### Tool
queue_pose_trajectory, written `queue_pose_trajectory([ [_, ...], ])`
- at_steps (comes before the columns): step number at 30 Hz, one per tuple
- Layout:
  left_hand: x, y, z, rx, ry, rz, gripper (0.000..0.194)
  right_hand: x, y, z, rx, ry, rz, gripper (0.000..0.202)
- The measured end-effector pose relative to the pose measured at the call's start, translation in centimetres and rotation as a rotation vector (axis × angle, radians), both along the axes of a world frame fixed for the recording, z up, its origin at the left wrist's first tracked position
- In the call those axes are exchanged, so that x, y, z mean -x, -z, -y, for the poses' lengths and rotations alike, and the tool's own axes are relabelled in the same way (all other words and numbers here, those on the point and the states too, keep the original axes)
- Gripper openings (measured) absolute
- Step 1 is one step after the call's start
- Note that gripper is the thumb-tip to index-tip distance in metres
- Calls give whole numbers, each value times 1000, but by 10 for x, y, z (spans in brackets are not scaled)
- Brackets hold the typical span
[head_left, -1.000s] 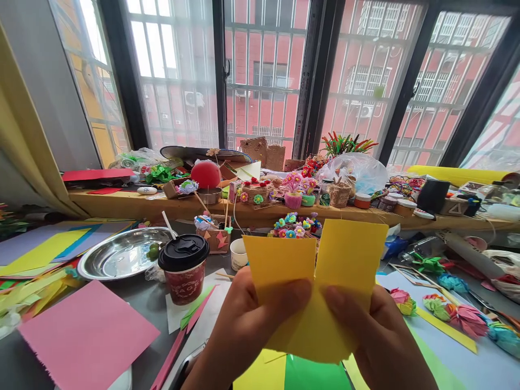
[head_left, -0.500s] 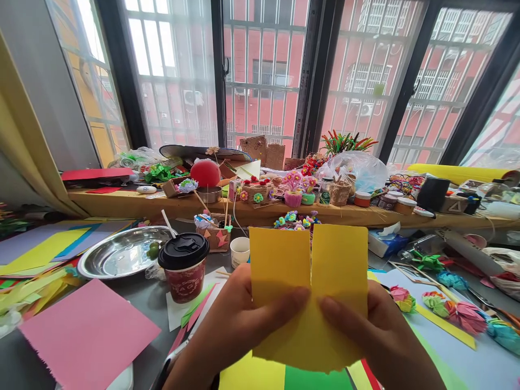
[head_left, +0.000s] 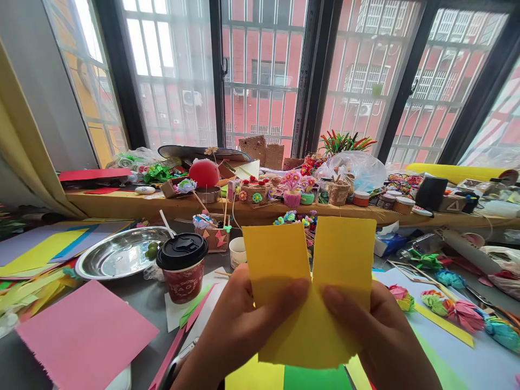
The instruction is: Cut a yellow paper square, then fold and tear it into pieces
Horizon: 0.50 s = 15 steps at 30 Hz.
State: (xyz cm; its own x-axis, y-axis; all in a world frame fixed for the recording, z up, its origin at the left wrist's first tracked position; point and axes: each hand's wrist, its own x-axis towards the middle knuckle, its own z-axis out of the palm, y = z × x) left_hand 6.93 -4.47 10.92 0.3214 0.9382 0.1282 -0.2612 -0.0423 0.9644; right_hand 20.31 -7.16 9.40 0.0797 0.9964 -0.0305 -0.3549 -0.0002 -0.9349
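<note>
A yellow sheet of paper (head_left: pixel 309 336) is held up in front of me, split from its top edge down to about the level of my thumbs. My left hand (head_left: pixel 260 314) pinches the left flap, thumb on the near face and fingers behind. On the right flap, my right hand (head_left: pixel 365 319) grips in the same way. The two flaps lean apart in a narrow V, still joined below the thumbs. The bottom edge looks ragged. Beneath lie yellow paper (head_left: pixel 254 374) and green paper (head_left: pixel 314 379) on the table.
To the left are a pink sheet (head_left: pixel 87 330), a lidded coffee cup (head_left: pixel 182 279) with a straw and a metal tray (head_left: pixel 101 273). Folded paper flowers (head_left: pixel 467 314) lie on the right. Crafts crowd the window ledge (head_left: pixel 195 212) behind.
The split in the yellow paper has widened and runs slightly lower; the flaps have tilted away from each other as both hands move a little apart.
</note>
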Motion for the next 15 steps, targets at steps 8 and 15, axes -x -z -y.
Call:
queue_pose_trajectory([
  [8,7,-4,-2,-58,195,-83,13,-1,-3,3,-58,25,101,22],
  [15,5,-6,1,-44,200,9,19,3,-2,6,-30,29,4,17],
])
